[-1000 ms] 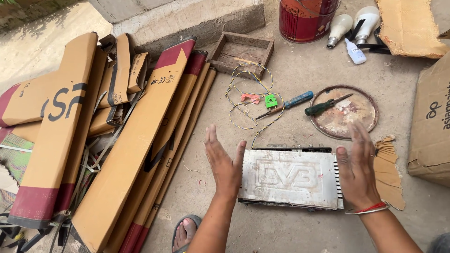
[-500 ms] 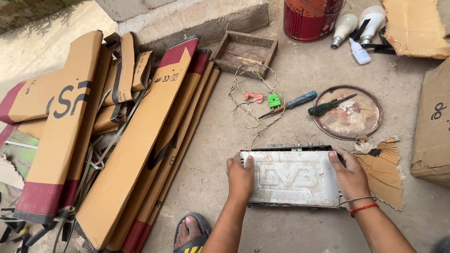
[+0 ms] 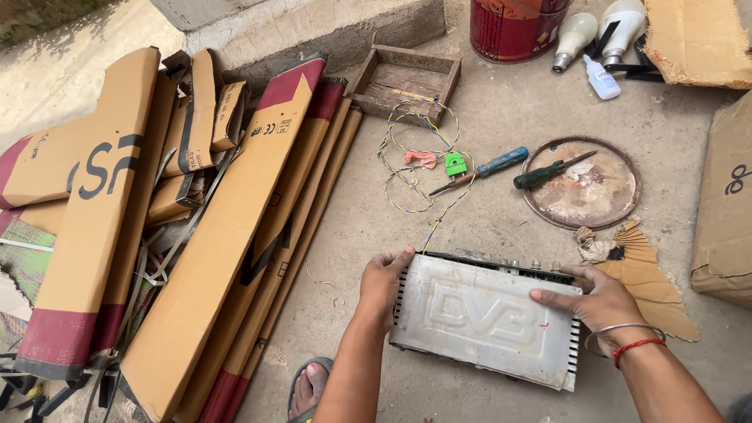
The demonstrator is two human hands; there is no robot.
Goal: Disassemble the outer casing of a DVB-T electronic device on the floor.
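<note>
A flat grey metal box (image 3: 482,317) with an embossed lid and vented sides lies on the concrete floor. My left hand (image 3: 384,282) grips its left end, fingers curled over the top edge. My right hand (image 3: 597,298) clasps its right end, thumb lying across the lid; that wrist wears a silver bangle and a red thread. A twisted yellow and blue wire (image 3: 419,168) runs from the box's back edge toward a small green connector (image 3: 456,164).
Beyond the box lie a blue-handled screwdriver (image 3: 486,168), a green-handled screwdriver (image 3: 548,172) on a rusty round lid (image 3: 607,196), a wooden tray (image 3: 406,78), a red can (image 3: 513,30), bulbs (image 3: 576,35). Flattened cardboard cartons (image 3: 227,235) fill the left. My sandalled foot (image 3: 313,388) is below.
Both hands came down from hovering open over the box and closed on its two ends. The box now sits turned slightly, its right end nearer me.
</note>
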